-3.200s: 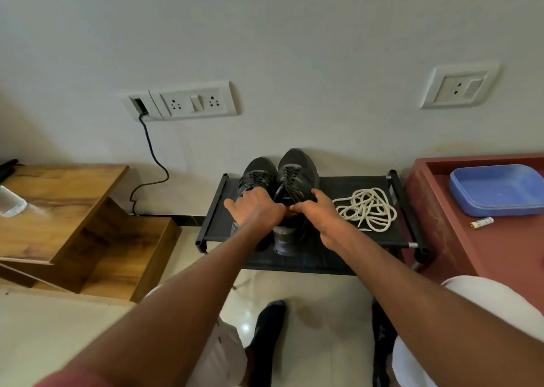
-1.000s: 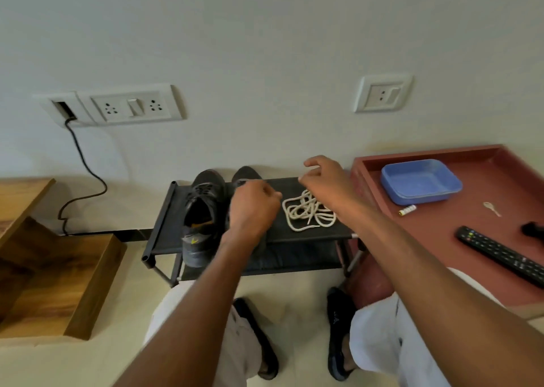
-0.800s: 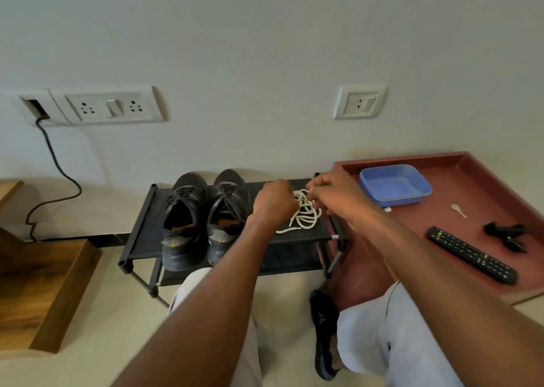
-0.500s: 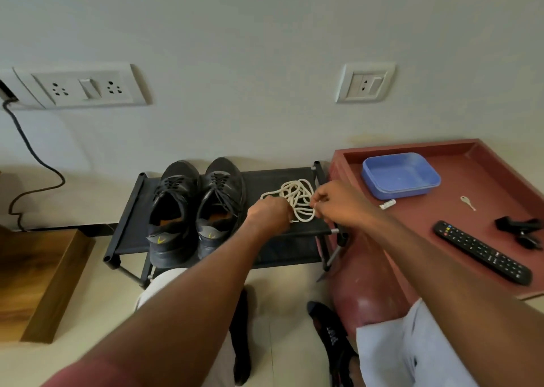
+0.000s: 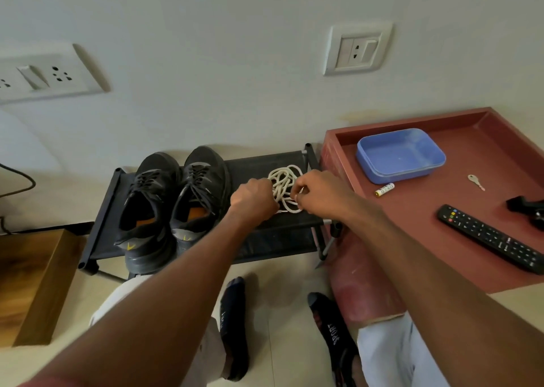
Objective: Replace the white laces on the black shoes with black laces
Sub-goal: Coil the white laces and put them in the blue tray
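Both hands are down on the low black shoe rack [image 5: 253,163], working at the loose heap of white laces [image 5: 284,182] piled at its right end. The left hand [image 5: 253,199] has its fingers curled into the heap's left edge, though I can't tell exactly what they hold. The right hand [image 5: 319,191] pinches a strand of the white laces between thumb and forefinger. The black shoes [image 5: 176,207] stand side by side at the rack's left end, toes to the wall, threaded with dark laces. On the red desk [image 5: 485,272] to the right lie a blue tray [image 5: 400,155], a battery [image 5: 384,189], a key [image 5: 476,181] and a remote [image 5: 490,238].
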Tool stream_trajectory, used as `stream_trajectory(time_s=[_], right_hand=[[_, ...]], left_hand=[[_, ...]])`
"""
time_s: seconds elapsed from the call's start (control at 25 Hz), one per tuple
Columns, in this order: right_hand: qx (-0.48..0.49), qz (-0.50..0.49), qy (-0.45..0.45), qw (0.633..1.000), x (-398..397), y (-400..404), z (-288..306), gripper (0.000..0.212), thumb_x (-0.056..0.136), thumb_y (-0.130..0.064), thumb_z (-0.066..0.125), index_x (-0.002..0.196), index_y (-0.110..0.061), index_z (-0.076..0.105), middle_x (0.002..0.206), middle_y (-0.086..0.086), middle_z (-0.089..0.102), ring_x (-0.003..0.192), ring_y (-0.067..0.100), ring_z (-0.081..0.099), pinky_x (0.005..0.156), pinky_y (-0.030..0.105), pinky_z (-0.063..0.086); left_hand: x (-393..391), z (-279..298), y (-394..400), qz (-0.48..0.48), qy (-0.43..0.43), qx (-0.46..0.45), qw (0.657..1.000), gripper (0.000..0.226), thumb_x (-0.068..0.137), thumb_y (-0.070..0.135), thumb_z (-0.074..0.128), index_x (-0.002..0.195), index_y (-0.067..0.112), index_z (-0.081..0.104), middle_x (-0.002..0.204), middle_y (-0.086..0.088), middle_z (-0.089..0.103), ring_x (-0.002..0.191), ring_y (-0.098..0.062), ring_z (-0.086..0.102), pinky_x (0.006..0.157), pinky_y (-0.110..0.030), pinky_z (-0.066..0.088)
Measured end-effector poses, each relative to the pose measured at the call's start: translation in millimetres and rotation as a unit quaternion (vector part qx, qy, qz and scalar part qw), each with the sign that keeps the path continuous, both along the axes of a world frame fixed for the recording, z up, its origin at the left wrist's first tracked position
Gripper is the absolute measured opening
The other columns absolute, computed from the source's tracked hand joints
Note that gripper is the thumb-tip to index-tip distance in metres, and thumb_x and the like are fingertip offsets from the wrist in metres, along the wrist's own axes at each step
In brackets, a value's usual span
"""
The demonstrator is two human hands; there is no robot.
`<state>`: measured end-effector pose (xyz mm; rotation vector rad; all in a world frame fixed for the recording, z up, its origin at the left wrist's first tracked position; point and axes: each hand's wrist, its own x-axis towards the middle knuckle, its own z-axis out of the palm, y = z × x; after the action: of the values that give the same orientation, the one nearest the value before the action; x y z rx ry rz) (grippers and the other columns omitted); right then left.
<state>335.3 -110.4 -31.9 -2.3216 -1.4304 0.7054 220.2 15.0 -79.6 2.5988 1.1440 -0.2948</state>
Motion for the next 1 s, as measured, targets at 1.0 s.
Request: stream_trajectory(time_s=[1.0], right_hand=[[0.158,-0.181,0.335,0.911,-48,25,68,0.028,0.103,-0.009,0.056,0.116,-0.030,0.071,0.093,-0.004,0.079,0.086,0.016,0.076,0.064,0.027,0.048]], left_hand=[[-31,109,13,0.190,-0.462,-0.585,0.639,0.017,0.105,0.018,0.051,0.093,0.008,0.059,0.070,-0.004,0.059,0.049,-0.013,0.048,0.049,-0.024,0.046]])
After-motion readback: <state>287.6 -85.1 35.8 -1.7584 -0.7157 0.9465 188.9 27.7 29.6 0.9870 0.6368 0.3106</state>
